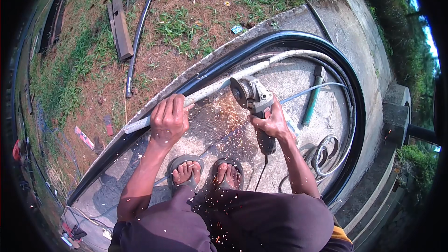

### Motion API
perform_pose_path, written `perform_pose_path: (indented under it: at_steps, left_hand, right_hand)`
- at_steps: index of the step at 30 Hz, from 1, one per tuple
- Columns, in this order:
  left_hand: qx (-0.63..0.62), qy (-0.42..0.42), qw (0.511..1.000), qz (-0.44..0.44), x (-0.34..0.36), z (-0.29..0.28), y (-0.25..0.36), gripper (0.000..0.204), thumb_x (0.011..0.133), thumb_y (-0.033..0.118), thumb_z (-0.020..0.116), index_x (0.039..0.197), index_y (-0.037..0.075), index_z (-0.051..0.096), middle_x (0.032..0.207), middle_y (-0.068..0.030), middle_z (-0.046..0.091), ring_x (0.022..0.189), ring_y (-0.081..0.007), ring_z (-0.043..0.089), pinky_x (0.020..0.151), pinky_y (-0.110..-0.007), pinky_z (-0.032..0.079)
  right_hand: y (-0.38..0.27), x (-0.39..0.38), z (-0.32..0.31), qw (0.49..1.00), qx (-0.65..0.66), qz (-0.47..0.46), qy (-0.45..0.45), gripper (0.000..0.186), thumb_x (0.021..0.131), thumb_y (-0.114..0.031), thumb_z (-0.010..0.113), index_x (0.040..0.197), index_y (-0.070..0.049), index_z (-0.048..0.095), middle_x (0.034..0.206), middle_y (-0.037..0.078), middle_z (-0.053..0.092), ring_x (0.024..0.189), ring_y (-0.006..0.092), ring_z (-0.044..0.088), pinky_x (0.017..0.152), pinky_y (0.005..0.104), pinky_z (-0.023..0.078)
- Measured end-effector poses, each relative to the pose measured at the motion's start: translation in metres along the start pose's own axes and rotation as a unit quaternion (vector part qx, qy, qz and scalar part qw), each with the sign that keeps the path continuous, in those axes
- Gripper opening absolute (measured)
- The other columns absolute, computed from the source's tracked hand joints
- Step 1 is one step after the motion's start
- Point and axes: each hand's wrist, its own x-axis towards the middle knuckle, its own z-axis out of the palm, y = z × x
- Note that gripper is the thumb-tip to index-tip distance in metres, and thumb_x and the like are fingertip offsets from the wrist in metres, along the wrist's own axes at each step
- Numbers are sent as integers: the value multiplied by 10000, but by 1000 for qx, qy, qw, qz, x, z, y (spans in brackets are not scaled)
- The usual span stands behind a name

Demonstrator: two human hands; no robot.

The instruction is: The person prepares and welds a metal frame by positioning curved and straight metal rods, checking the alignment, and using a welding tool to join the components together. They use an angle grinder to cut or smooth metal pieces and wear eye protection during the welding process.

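Observation:
My left hand (170, 117) is wrapped round a thick whitish-grey cable (205, 92) near its cut end. In my right hand (276, 122) is an angle grinder (254, 97), gripped by its body. The grinder's disc (239, 93) meets the cable or sits right beside it; the exact contact cannot be made out. Sparks fly down and toward my legs. Beyond the grinder the cable curves away in a wide loop to the right. A thick black pipe or cable (275, 37) runs along the outside of that loop.
On the concrete slab (368, 60) lie a hammer with a green handle (311, 100), a blue cord (308, 91) and a small coil (324, 156). My sandalled feet (186, 171) stand just below the sparks. Wooden boards (120, 28) rest on the grass, left. Concrete steps (387, 168) border the right.

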Motion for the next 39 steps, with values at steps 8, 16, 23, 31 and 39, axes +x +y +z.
perform_pose_path:
  at_steps: [8, 16, 23, 31, 39]
  left_hand:
    - [-4, -5, 1000, -12, 3, -2, 2, 305, 771, 150, 762, 1000, 13, 613, 923, -113, 669, 796, -285, 664, 700, -373, 533]
    - [-11, 1, 1000, -11, 3, -2, 3, 303, 765, 134, 762, 1003, 9, 621, 918, -114, 670, 803, -284, 664, 714, -372, 536]
    - [-6, -1, 1000, -4, 1, 1, 1, 283, 781, 172, 759, 979, 29, 616, 929, -106, 663, 805, -261, 642, 711, -358, 529]
    - [2, -5, 1000, 3, 1, 2, -1, 279, 777, 170, 751, 975, 28, 615, 929, -108, 664, 805, -260, 645, 704, -365, 528]
    - [-4, -19, 1000, -12, 4, 0, 2, 286, 786, 183, 750, 980, 30, 607, 940, -106, 648, 826, -258, 637, 718, -366, 524]
  right_hand:
    - [13, 3, 7, 999, 46, -5, 4, 782, 625, -190, 815, 1301, 32, 490, 1172, 165, 638, 1099, 257, 597, 1000, 370, 442]
    - [24, 6, 11, 1000, 25, -19, -1, 878, 624, -202, 799, 1381, 16, 413, 1165, 205, 658, 1092, 315, 638, 988, 392, 468]
    - [28, 8, 17, 997, 70, -15, -1, 839, 605, -176, 809, 1338, 40, 460, 1191, 189, 647, 1124, 283, 614, 1012, 373, 445]
    - [26, 9, 19, 999, 38, -29, 12, 846, 625, -171, 796, 1361, 29, 430, 1124, 215, 679, 1058, 322, 657, 968, 386, 478]
    - [16, 3, 15, 999, 38, -9, 20, 819, 617, -193, 810, 1327, 32, 469, 1156, 204, 664, 1095, 311, 633, 993, 386, 460]
